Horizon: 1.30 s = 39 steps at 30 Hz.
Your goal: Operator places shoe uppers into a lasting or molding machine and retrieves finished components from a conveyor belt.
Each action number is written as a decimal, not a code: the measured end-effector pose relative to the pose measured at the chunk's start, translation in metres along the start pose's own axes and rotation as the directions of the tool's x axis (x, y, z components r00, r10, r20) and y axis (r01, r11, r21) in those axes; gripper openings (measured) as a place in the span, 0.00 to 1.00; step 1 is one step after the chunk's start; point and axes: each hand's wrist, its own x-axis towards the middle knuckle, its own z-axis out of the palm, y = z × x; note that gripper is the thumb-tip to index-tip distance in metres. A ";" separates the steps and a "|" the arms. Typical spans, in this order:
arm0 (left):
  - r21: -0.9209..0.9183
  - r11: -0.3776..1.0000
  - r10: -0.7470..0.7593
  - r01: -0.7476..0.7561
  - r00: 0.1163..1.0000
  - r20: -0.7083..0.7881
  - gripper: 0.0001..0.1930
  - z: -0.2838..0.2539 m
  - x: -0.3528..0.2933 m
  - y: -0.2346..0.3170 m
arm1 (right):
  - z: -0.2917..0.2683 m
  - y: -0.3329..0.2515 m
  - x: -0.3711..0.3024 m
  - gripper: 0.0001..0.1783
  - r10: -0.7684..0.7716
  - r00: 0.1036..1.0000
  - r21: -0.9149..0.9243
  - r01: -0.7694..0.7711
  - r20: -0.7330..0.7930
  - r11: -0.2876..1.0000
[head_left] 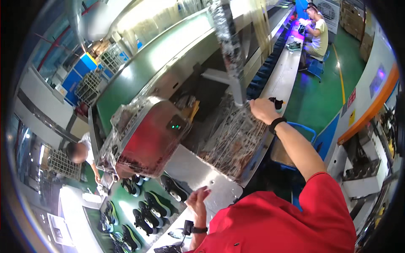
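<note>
My right hand (264,111) is closed, its fingers bent at the far edge of a plastic-wrapped box top (232,137), beside the foot of a metal post (239,90). Whatever the fingers hold, if anything, is hidden. Just beyond that hand sits a dark shoe (276,103) with a pale sole. My left hand (197,201) hovers by the bare metal plate (206,168), fingers loosely bent and apart, nothing visible in them. Several black sports shoes (157,204) stand on the green surface to its left; the closest is a black shoe (174,188).
A red machine housing (147,141) wrapped in plastic rises ahead on the left. A long conveyor line (280,74) runs away to the far right, where a co-worker (318,33) sits. Another person (80,152) is at the left. A blue-framed stool (283,154) stands below my right arm.
</note>
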 end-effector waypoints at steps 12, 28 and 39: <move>-0.675 0.728 0.684 -0.123 0.056 0.728 0.42 0.252 -0.103 0.260 | 0.025 0.021 0.004 0.22 -0.087 0.961 0.206 0.144 -0.262 0.968; -0.781 0.461 0.844 -0.422 -0.063 0.533 0.50 0.303 -0.146 0.290 | 0.026 0.033 0.028 0.22 -0.332 0.924 0.077 0.351 -0.191 0.933; 0.780 0.190 0.460 -0.597 0.756 0.466 0.34 0.220 -0.017 0.132 | 0.027 0.034 0.026 0.20 -0.279 0.939 0.296 0.329 -0.199 0.897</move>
